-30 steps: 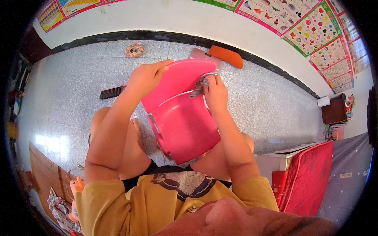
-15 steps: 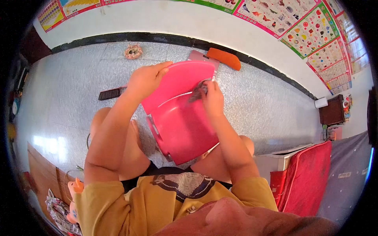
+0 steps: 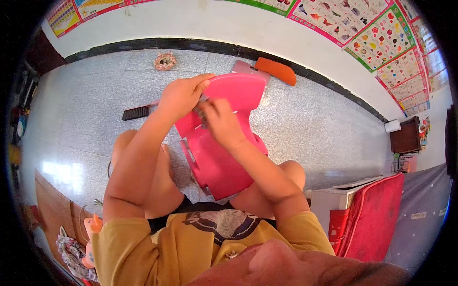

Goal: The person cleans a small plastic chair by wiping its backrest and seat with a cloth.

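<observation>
A pink plastic chair (image 3: 222, 164) stands between my knees, its backrest on the far side. My left hand (image 3: 181, 97) is closed over the top left edge of the backrest. In my right hand (image 3: 222, 123) is a crumpled dark grey cloth (image 3: 201, 113), pressed against the left part of the backrest close to my left hand. Motion smears the right fingers a little, and they partly cover the cloth.
A black-bristled brush (image 3: 136, 113) lies on the floor to the left. Beyond the chair are a round woven-looking object (image 3: 164, 61), a flat pinkish-grey piece and an orange curved object (image 3: 275, 70) by the wall. A red cushion-like pad (image 3: 374, 217) stands at right.
My right hand has swept the cloth leftward across the backrest, from its right side to near my left hand. The left hand keeps its hold on the chair.
</observation>
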### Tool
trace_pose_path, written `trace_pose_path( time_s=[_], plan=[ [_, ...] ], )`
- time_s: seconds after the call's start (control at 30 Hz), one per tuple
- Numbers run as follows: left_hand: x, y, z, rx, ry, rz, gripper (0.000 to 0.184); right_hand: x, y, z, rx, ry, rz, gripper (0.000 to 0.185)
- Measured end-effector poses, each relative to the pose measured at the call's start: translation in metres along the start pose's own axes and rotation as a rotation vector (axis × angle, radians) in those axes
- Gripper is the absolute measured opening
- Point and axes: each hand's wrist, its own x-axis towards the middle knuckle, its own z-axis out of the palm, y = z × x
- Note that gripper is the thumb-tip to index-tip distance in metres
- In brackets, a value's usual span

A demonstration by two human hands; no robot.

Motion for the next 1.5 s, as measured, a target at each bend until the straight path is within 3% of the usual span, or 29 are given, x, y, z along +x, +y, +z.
trace_pose_path(
  time_s=[0.07,0.13,0.2,0.3,0.4,0.53,0.6,0.7,0.8,0.87,0.93,1.03,1.17,1.3,1.37,1.5],
  plan=[
    [-0.001,-0.010,0.009,-0.012,0.089,0.082,0.035,0.005,0.047,-0.015,-0.356,0.239,-0.261,0.039],
    [-0.002,-0.002,0.000,-0.003,0.028,0.033,0.036,0.008,0.060,-0.049,-0.366,0.333,0.012,0.048],
    [-0.002,-0.001,-0.002,-0.012,-0.003,0.015,0.036,0.008,0.070,-0.072,-0.394,0.527,0.064,0.054],
    [-0.001,-0.001,-0.001,-0.031,-0.013,0.023,0.037,0.003,0.076,-0.086,-0.381,0.601,0.118,0.055],
    [0.000,0.001,0.001,-0.030,0.017,0.036,0.036,0.001,0.071,-0.068,-0.470,0.517,0.001,0.057],
    [0.003,-0.008,0.009,-0.026,0.076,0.061,0.038,-0.004,0.042,-0.007,-0.272,0.250,-0.099,0.062],
    [0.002,-0.005,0.005,-0.031,0.041,0.024,0.041,-0.015,0.030,0.020,-0.176,0.112,-0.186,0.054],
    [0.000,-0.002,0.000,-0.071,-0.004,-0.005,0.045,-0.015,0.000,0.007,-0.039,-0.212,-0.063,0.044],
    [0.001,-0.008,0.005,-0.068,0.027,0.026,0.048,0.005,0.006,-0.013,0.208,-0.119,0.525,0.038],
    [0.000,-0.007,0.005,-0.038,0.054,0.051,0.049,0.006,0.051,-0.030,0.101,0.099,0.306,0.039],
    [-0.001,-0.002,0.000,-0.020,0.024,0.021,0.049,0.004,0.065,-0.059,-0.406,0.356,-0.037,0.045],
    [-0.001,-0.003,0.002,-0.033,0.021,0.030,0.050,0.003,0.065,-0.080,-0.311,0.484,0.157,0.056],
    [0.001,-0.003,0.003,-0.013,0.030,0.031,0.050,0.002,0.068,-0.056,-0.455,0.449,-0.040,0.064],
    [0.002,-0.007,0.005,-0.019,0.051,0.044,0.050,-0.002,0.031,-0.004,-0.292,0.149,-0.104,0.065],
    [0.002,-0.008,0.005,-0.025,0.046,0.046,0.050,-0.011,0.023,0.020,-0.032,-0.011,-0.001,0.042],
    [0.000,-0.006,0.005,-0.016,0.055,0.049,0.052,0.003,-0.016,-0.007,0.165,-0.130,0.298,0.042]
  ],
)
